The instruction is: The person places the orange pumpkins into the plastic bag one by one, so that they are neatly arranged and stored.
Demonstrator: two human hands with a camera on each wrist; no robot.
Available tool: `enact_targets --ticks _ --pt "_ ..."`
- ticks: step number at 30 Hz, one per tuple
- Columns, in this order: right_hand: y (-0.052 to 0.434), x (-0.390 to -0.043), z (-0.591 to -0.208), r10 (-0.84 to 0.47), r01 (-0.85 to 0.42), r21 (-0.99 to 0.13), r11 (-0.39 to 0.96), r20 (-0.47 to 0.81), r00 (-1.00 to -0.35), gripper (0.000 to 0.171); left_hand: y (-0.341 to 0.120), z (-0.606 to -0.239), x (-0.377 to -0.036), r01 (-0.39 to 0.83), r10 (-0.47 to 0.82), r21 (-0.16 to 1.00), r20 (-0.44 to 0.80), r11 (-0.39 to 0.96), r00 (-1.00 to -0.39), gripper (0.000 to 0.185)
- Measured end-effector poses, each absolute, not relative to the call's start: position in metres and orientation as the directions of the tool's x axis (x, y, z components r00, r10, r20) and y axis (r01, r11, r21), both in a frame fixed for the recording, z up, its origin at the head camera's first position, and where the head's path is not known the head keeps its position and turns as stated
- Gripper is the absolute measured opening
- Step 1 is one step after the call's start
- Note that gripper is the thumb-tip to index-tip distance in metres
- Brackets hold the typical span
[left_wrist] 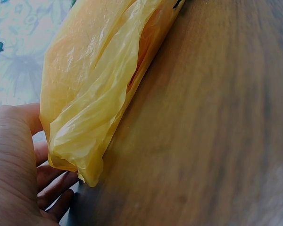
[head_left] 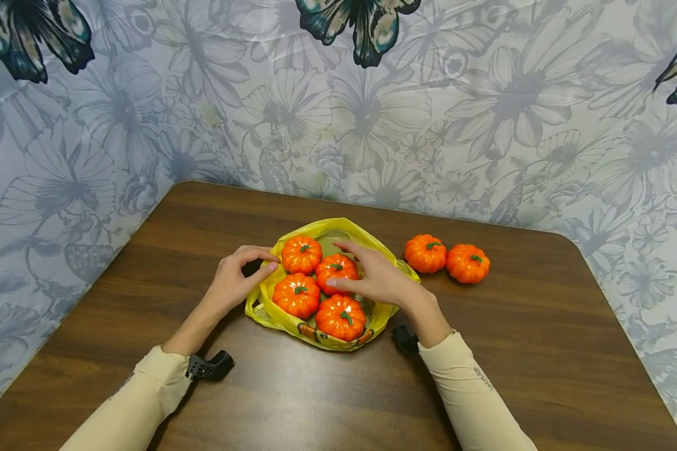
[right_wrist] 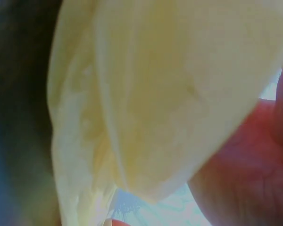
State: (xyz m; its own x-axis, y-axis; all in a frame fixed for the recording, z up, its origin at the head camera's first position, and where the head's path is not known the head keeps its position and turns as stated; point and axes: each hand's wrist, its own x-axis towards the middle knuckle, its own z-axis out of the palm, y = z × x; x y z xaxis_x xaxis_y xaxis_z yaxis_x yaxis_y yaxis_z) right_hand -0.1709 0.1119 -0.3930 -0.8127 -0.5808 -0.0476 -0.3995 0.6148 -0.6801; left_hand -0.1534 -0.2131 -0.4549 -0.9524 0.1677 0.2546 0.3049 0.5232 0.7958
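Pumpkins (head_left: 335, 270) in the yellow plastic bag (head_left: 271, 311) lie under the right hand (head_left: 372, 279), fingers flat, pointing nine o'clock; left hand (head_left: 238, 280) pinches the bag's nine-o'clock rim.

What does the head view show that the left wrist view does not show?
Only the head view shows four pumpkins on the yellow bag, two pumpkins beside it, and the right hand. Only the left wrist view shows the bag's crinkled side up close. Both show the left hand at the bag's edge, and the brown table.
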Motion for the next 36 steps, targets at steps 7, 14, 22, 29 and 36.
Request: enact_targets --ticks 7,14,22,29,36 --pt "0.118 -0.17 -0.387 -0.527 -0.412 -0.664 0.624 0.032 -0.849 0.077 -0.212 -0.454 -0.154 0.307 0.167 0.796 0.258 0.521 -0.952 0.015" --pt "0.125 -0.171 -0.389 -0.498 -0.454 -0.644 0.616 0.129 -0.858 0.072 -0.211 -0.453 -0.154 0.316 0.169 0.793 0.267 0.521 -0.949 0.015" --pt "0.141 -0.175 -0.388 -0.439 -0.477 -0.64 0.602 0.234 -0.867 0.068 -0.212 -0.452 -0.153 0.31 0.168 0.793 0.261 0.525 -0.951 0.016" --pt "0.172 -0.175 -0.385 -0.392 -0.509 -0.6 0.617 0.327 -0.86 0.063 -0.212 -0.452 -0.153 0.306 0.17 0.791 0.254 0.531 -0.952 0.017" --pt "0.211 -0.171 -0.386 -0.33 -0.504 -0.575 0.644 0.385 -0.862 0.062 -0.212 -0.452 -0.151 0.297 0.165 0.792 0.248 0.534 -0.955 0.017"
